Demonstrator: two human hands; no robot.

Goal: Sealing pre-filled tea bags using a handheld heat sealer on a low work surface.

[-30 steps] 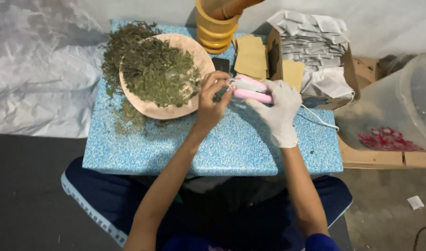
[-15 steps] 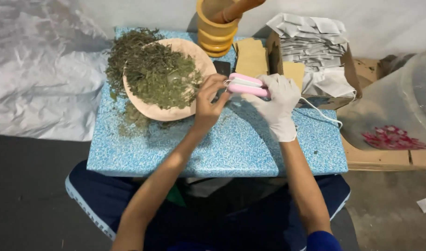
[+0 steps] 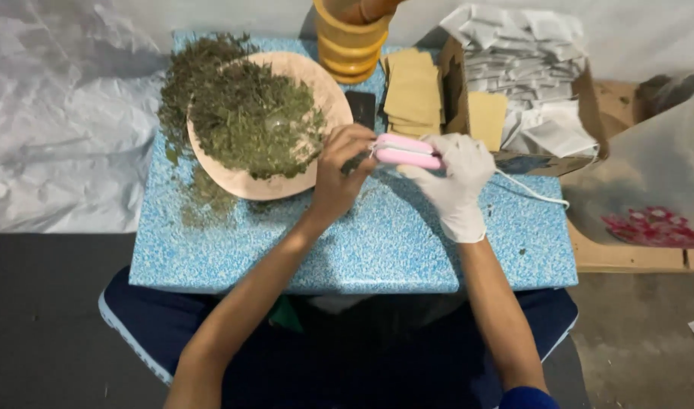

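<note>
My right hand: my white-gloved right hand [image 3: 456,178] is closed around the small pink clip-shaped sealing tool [image 3: 407,151]; my fingers wrap its back end; a thin white cord [image 3: 532,189] runs off it to the right

My left hand: my bare left hand [image 3: 339,178] is pinched shut at the front end of the pink tool; something small and dark sits at the fingertips; I cannot tell what it is

Where the tool is: just above the speckled blue table [image 3: 362,242], near its middle, between my two hands, just beside the rim of the plate

Beside my left hand: a round pale pink plate [image 3: 267,185] heaped with dry green chopped leaves [image 3: 248,113]; some leaves have spilled onto the table

Behind the tool: a stack of flat tan paper pouches [image 3: 413,91]; a small black flat thing [image 3: 360,107]; a stack of round yellow tubs [image 3: 352,42]

To my right: a brown cardboard box [image 3: 454,83] full of little white packets [image 3: 525,57]

Doing it well: I think I should hold the pink tool level and steady; keep my bare fingertips away from where it closes; press evenly; keep the cord loose so it does not tug
</note>
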